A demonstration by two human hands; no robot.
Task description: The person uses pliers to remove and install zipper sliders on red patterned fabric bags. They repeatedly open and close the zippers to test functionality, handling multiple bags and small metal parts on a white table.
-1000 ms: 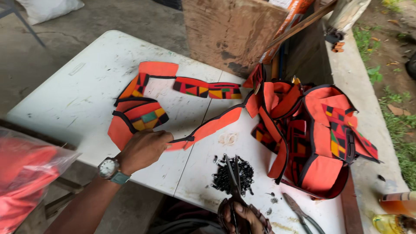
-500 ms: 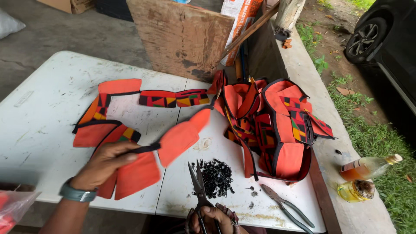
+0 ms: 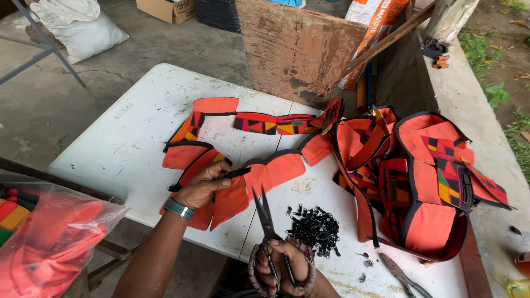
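My left hand [image 3: 203,185], with a watch on its wrist, pinches the black-edged seam of an orange fabric strip [image 3: 259,174] on the white table [image 3: 132,138]. The strip is a chain of orange pieces with bright patterned panels, curving back across the table. My right hand [image 3: 284,267] grips a pair of scissors [image 3: 266,215] by the handles at the table's near edge. The blades are slightly parted and point up toward the strip. A small heap of black zipper sliders [image 3: 316,229] lies just right of the blades.
A pile of orange patterned pieces [image 3: 425,182] covers the table's right side. Pliers [image 3: 402,274] lie at the near right edge. A clear bag of orange fabric [image 3: 49,237] sits at lower left. A worn wooden board [image 3: 298,49] leans behind the table.
The view has shifted. My left hand has drawn the strip nearer and regripped its black seam. The scissors have risen, blades closer to the fabric.
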